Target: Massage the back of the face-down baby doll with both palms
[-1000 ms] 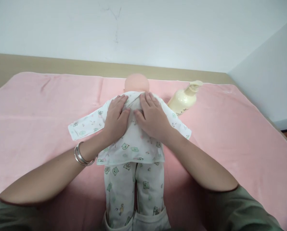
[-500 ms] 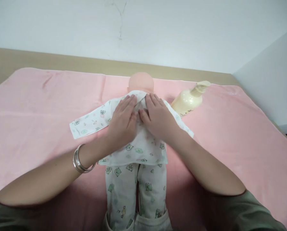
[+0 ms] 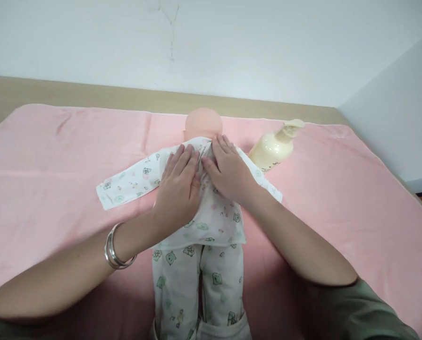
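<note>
A doll in a white printed shirt (image 3: 214, 222) and matching trousers (image 3: 177, 288) lies at the centre, its bald head (image 3: 204, 122) toward the wall. My left hand (image 3: 179, 189) rests flat on the left part of the shirt's chest, fingers stretched toward the neck. Flat on the chest near the collar is my right hand (image 3: 228, 170), its thumb apart from the fingers. Neither hand holds anything. The doll's sleeves are spread to both sides. Silver bangles (image 3: 114, 248) circle my left wrist.
Beneath the doll a pink cloth (image 3: 338, 198) covers most of the wooden surface (image 3: 126, 97). A cream pump bottle (image 3: 273, 148) lies tilted beside the doll's right-hand sleeve in view. A white wall (image 3: 249, 47) rises behind.
My left hand has slid slightly down and left on the chest, widening the gap between my hands. My right hand stays near the collar. The whole view has shifted slightly.
</note>
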Available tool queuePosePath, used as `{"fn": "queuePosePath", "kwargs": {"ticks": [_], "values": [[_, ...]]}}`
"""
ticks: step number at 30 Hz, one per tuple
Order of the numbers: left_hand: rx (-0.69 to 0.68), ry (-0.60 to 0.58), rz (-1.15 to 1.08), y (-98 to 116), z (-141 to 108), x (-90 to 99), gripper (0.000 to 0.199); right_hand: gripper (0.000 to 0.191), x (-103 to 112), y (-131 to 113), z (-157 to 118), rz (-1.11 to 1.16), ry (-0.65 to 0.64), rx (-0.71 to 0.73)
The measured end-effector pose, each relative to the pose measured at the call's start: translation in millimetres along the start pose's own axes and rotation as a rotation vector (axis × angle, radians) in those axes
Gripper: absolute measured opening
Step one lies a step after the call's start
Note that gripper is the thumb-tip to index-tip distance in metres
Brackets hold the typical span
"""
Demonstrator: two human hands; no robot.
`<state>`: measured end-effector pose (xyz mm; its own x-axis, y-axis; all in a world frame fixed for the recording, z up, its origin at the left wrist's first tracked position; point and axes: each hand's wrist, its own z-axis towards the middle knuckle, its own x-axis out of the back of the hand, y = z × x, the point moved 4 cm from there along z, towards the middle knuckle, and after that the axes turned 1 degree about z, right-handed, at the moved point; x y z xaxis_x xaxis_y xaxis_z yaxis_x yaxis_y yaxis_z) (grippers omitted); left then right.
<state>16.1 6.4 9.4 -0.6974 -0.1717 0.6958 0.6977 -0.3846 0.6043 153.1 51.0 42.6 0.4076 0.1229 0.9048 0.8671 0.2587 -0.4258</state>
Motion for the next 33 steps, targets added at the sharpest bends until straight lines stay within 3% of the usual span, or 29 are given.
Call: {"fn": "queuePosePath", "kwargs": {"ticks": [3,9,12,15,19,22,28,33], "values": [[0.048,-0.019,-0.042,-8,9,-0.2,0.054,0.070,-3,-1,-1,-0.047,0.018,-0.009],[0.238,-0.058,-0.071,-43,44,5.2,0.054,0.065,-14,-31,-37,-0.215,0.111,0.117],[0.216,-0.090,-0.022,-37,41,5.5,0.057,0.065,-11,-29,-34,-0.104,0.019,0.109],[0.096,-0.104,0.046,-16,23,4.4,0.063,0.067,-5,-15,-17,0.088,-0.061,0.043],[0.010,-0.141,0.073,1,6,2.2,0.061,0.068,-3,-2,1,0.146,-0.016,-0.015],[0.060,-0.147,0.027,-7,12,2.8,0.061,0.068,-7,-6,-1,0.048,0.026,-0.019],[0.214,-0.085,-0.024,-34,37,5.2,0.064,0.062,-17,-30,-38,-0.207,0.125,0.096],[0.189,-0.030,-0.007,-34,35,3.4,0.065,0.060,-15,-28,-34,-0.154,0.101,0.154]]}}
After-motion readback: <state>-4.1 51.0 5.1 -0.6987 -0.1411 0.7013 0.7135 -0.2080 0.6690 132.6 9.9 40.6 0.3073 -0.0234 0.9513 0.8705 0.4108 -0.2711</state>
